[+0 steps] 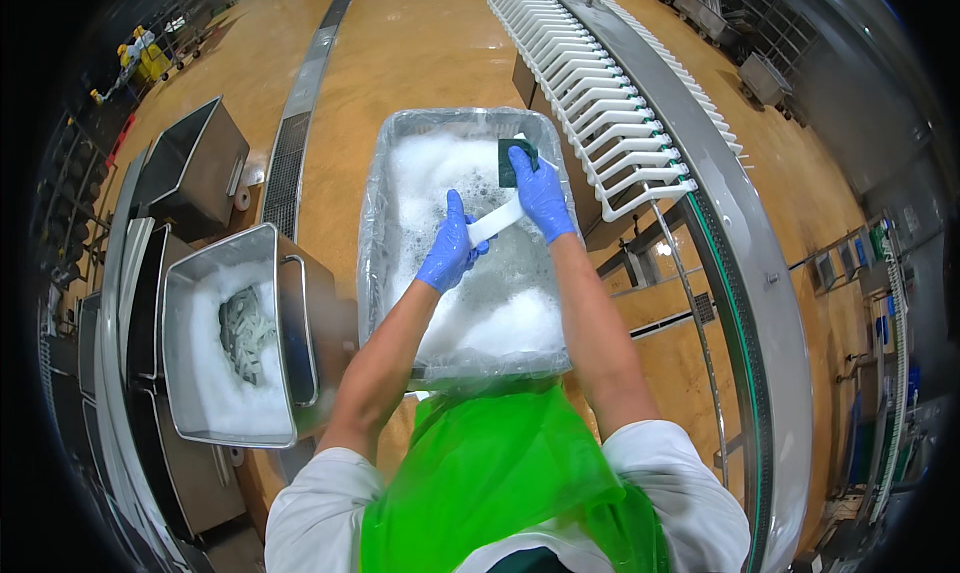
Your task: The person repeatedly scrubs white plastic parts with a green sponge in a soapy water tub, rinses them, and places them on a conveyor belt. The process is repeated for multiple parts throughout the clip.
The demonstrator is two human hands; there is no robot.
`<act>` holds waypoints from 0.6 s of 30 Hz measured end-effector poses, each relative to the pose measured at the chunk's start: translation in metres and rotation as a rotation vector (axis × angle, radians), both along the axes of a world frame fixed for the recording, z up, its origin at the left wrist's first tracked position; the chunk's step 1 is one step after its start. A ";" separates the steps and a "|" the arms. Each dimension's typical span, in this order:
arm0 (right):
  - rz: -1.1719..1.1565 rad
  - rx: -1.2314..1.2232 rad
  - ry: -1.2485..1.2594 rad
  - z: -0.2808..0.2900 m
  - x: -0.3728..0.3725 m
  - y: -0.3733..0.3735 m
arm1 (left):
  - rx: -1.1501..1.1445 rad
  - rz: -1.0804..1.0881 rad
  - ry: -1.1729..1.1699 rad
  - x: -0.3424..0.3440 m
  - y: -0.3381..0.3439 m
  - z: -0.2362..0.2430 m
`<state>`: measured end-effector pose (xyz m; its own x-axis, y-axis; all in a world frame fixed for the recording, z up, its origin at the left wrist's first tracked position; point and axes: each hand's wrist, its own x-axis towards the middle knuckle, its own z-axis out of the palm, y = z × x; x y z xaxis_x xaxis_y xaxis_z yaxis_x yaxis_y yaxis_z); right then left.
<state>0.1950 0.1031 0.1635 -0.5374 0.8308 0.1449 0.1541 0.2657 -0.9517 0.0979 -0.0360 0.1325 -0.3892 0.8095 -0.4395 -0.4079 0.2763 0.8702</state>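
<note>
My left hand [450, 241], in a blue glove, grips the lower left end of a white flat plastic piece [497, 216]. My right hand [537, 188], also gloved, is closed on a dark green scrubbing pad [517, 163] at the upper right end of that piece; its fingertips are partly hidden by the pad. Both hands are over a plastic-lined tub [378, 193] filled with white suds and cloudy water, directly in front of my green apron [480, 463].
At left, a steel bin [295, 353] holds suds and pale pieces, beside other steel bins [190, 173]. At right runs a curved conveyor [750, 323] with a row of white arms [600, 93]. People [145, 48] in yellow aprons stand far back left.
</note>
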 end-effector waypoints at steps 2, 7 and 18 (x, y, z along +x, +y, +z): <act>-0.017 -0.091 0.044 -0.014 0.005 -0.030 | 0.023 0.008 -0.128 -0.007 0.004 -0.003; 0.138 -0.058 -0.077 -0.029 0.004 -0.070 | -0.009 0.079 -0.579 -0.026 0.008 -0.009; 0.204 -0.221 0.138 -0.056 -0.004 -0.035 | -0.035 -0.134 -0.605 -0.032 0.004 -0.027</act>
